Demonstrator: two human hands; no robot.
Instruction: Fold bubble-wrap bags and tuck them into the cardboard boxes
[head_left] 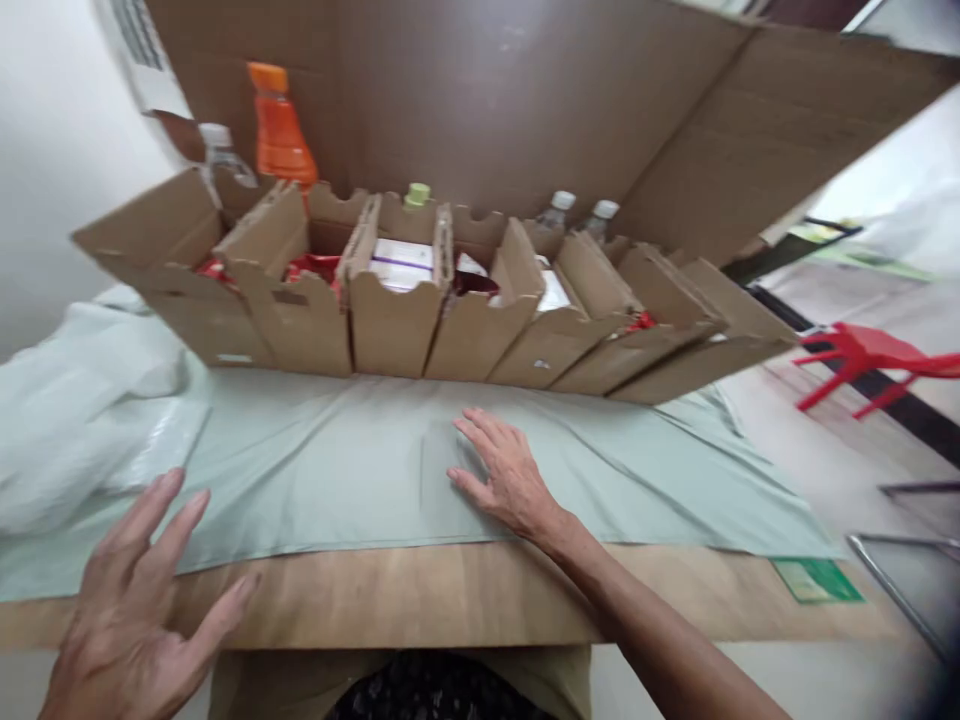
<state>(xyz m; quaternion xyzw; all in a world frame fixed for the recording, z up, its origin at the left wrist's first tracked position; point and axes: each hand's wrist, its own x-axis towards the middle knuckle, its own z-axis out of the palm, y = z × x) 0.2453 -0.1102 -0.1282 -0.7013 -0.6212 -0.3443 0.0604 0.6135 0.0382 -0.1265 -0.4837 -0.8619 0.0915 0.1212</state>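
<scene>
Left hand (139,600) open, fingers spread, near the table's (360,600) front edge; right hand (499,470) loosely open over pale green cloth (315,460), contact unclear; cardboard bins (394,325) stand in a row beyond

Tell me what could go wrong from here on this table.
The creased pale green cloth seems to run under the cardboard bins; if the right hand drags it, the bins might shift. The orange-capped bottle rises above the bins at the back, so a jolt could perhaps tip it. The whitish plastic wrapping lies near the left hand, which might snag it.
</scene>
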